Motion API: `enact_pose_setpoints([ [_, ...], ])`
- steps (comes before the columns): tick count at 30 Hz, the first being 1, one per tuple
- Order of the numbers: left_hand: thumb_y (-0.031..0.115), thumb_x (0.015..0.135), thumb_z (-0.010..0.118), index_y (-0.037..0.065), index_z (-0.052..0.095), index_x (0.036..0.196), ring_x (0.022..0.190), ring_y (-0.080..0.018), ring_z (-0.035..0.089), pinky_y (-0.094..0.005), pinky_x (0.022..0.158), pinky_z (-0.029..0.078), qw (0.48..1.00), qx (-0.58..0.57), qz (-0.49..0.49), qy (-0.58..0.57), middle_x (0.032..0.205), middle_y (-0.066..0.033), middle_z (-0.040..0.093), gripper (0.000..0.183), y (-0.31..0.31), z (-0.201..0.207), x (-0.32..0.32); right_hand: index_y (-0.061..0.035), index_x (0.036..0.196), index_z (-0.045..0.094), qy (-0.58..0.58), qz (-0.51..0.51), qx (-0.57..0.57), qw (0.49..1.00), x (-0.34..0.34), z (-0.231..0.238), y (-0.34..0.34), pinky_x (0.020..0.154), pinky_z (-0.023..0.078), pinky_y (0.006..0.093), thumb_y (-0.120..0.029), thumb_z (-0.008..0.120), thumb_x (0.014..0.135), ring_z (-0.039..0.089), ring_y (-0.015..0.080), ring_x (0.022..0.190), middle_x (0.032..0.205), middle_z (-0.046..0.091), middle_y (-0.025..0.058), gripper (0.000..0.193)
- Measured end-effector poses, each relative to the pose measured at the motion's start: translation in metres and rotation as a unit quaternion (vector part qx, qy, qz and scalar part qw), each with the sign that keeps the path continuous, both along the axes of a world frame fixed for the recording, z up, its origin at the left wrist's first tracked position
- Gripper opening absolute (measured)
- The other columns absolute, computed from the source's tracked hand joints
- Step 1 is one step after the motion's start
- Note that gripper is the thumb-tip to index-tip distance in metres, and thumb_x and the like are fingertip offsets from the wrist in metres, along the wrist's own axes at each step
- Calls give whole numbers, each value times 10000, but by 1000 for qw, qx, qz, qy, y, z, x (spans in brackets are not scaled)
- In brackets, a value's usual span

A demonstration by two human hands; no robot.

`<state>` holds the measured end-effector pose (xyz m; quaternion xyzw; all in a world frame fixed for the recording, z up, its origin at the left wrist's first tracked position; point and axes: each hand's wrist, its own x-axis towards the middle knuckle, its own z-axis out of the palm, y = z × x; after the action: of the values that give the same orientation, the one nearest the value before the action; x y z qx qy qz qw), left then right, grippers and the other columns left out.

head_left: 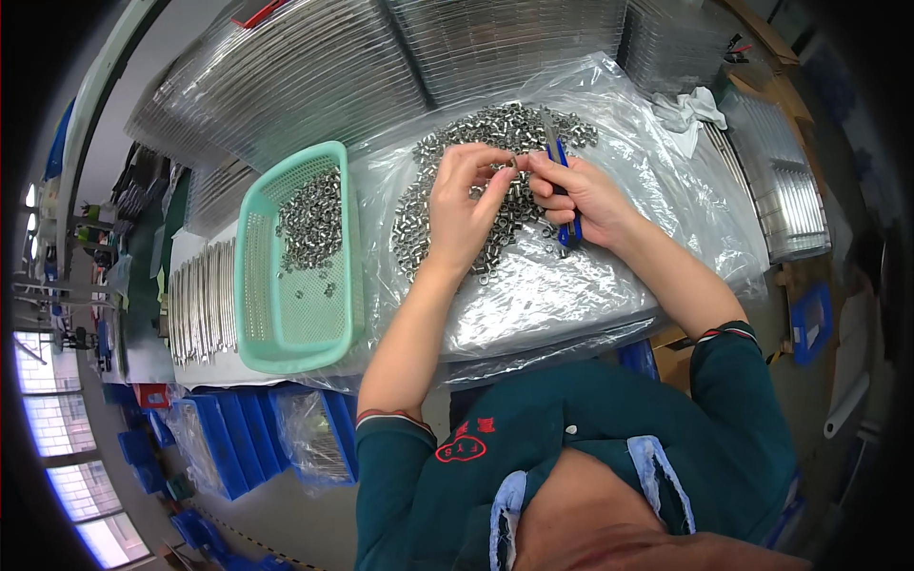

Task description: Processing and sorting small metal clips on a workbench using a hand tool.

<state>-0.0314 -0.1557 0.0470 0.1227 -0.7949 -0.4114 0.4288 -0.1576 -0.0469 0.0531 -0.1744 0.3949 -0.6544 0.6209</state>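
Over a heap of small shiny metal sleeves (476,238) on clear plastic sheeting, both hands meet. Between the thumb and fingertips of my left hand (464,200) is one small metal piece (514,164), apparently a sleeve from the same heap. My right hand (586,195) has its fingers wrapped round a blue-handled tool (571,233) with a grey metal end pointing away from me; its exact kind is not clear. The right thumb and forefinger reach the small piece too, touching or nearly touching it.
Left of the heap stands a mint-green plastic basket (295,357) with more sleeves inside. Metal rods (202,309) lie beyond it. Stacked clear plastic trays (286,86) line the back. A white cloth (687,112) rests at the right; blue bins (228,447) sit below the table.
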Motion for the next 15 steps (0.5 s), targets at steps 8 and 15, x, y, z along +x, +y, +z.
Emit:
enact_pose_setpoints([
  [8, 12, 741, 639, 52, 600, 896, 799, -165, 560, -260, 624, 490, 1000, -23, -18, -2, 928, -80, 539, 164, 6, -2, -1, -106, 859, 507, 10, 2, 4, 1000, 0, 2, 1, 355, 250, 130, -241, 566, 862, 320, -20, 427, 646, 465, -56, 147],
  [15, -2, 748, 638, 19, 578, 917, 786, -119, 548, -226, 641, 467, 999, -21, -26, -4, 934, -63, 539, 180, 6, -1, 0, -102, 866, 509, -13, 14, 2, 1000, 0, 0, 1, 352, 255, 131, -222, 569, 858, 321, -19, 423, 649, 467, -53, 135],
])
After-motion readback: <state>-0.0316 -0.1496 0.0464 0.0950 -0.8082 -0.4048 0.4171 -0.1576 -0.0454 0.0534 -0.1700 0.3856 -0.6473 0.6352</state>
